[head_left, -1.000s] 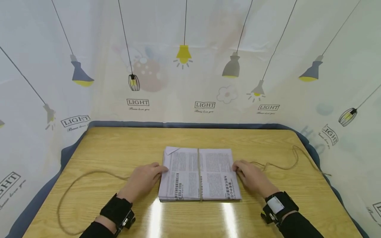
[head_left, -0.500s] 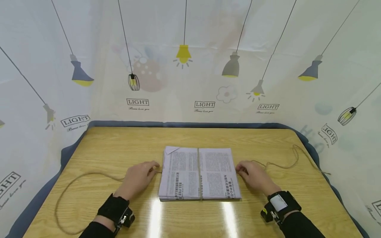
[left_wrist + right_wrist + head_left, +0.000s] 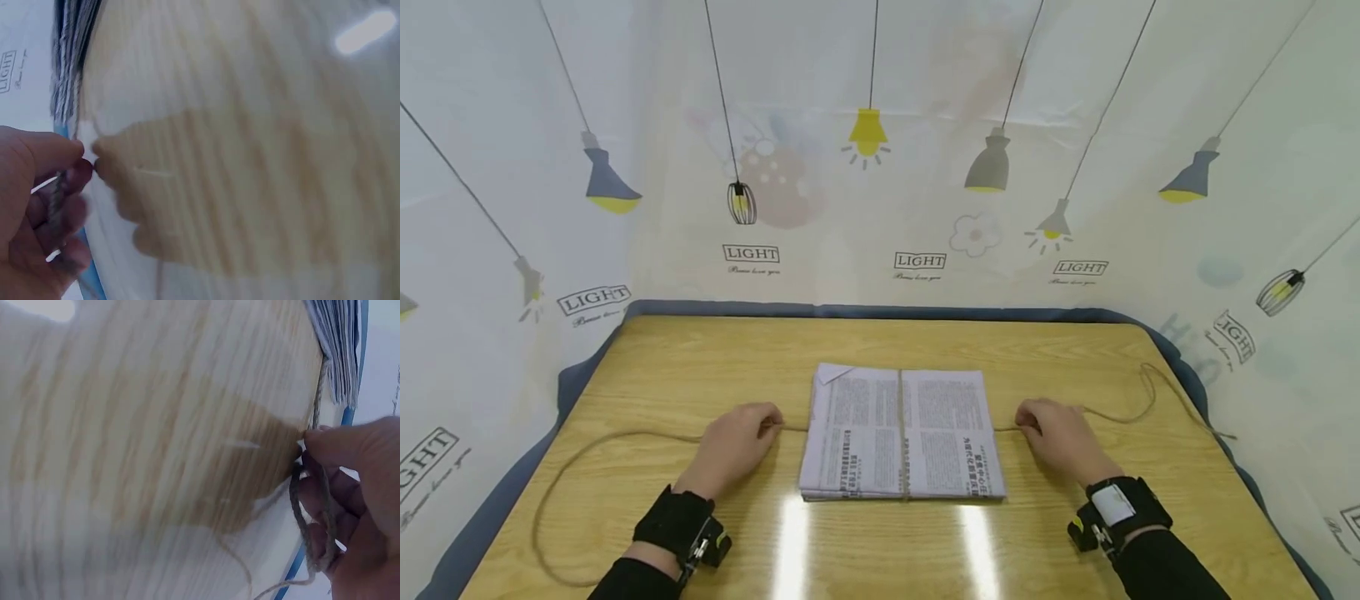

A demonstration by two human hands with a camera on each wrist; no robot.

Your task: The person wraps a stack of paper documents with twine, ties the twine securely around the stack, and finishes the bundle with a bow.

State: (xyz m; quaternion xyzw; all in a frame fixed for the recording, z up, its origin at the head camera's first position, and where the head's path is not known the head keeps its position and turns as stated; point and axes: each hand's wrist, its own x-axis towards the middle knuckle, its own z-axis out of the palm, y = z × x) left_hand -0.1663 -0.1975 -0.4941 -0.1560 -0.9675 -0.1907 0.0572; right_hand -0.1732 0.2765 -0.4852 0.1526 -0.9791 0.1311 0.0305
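Observation:
A stack of folded newspapers (image 3: 865, 433) lies mid-table, with one strand of twine (image 3: 902, 433) running front to back over its top. More twine comes out from under both sides of the stack. On the left, my left hand (image 3: 741, 442) pinches that twine a short way from the paper edge; the rest trails behind it in a wide loop. My right hand (image 3: 1060, 437) pinches the twine on the other side. In the right wrist view, the twine (image 3: 317, 400) runs from the paper stack (image 3: 340, 350) to the thumb and fingertips, and a loop hangs across the fingers.
The wooden table (image 3: 700, 358) has a dark blue edge band along its back and sides. Behind it hangs a white curtain (image 3: 850, 208) printed with lamps. Loose twine (image 3: 1138, 408) trails toward the right edge of the table.
Both hands have moved outward from the sides of the newspaper stack, the left to the left and the right to the right. Twine now shows between each hand and the stack.

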